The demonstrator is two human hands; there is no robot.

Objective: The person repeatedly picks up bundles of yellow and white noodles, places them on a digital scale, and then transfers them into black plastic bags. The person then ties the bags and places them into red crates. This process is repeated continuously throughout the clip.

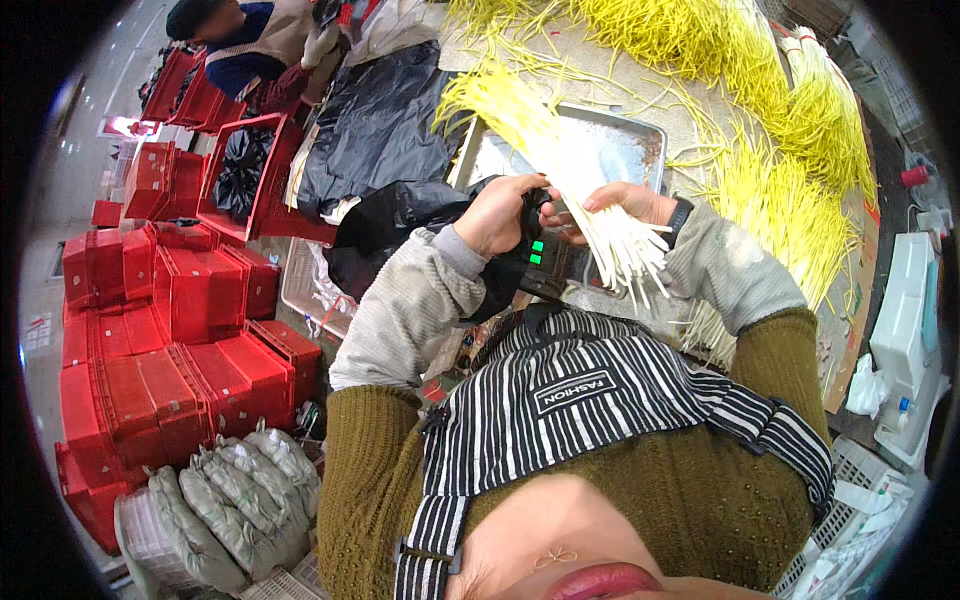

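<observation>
My right hand [626, 208] grips a bundle of yellow chives [551, 146] near its white stem ends, which point down toward my apron. The yellow leaf tips fan out to the upper left. Close by on the left, my left hand [496, 217] has its fingers around a gathered piece of black plastic bag [405, 221]; its fingertips are partly hidden. Beneath the bundle lies a shallow metal tray [654, 139], with a lit green digital display [537, 253] just in front of it.
Loose yellow chives [780, 202] are heaped on the right of the table, and tied bundles [821, 75] lie at the back. Black plastic sheets [375, 120] cover the left side. Stacked red crates [199, 292] stand at far left, near another person [259, 45].
</observation>
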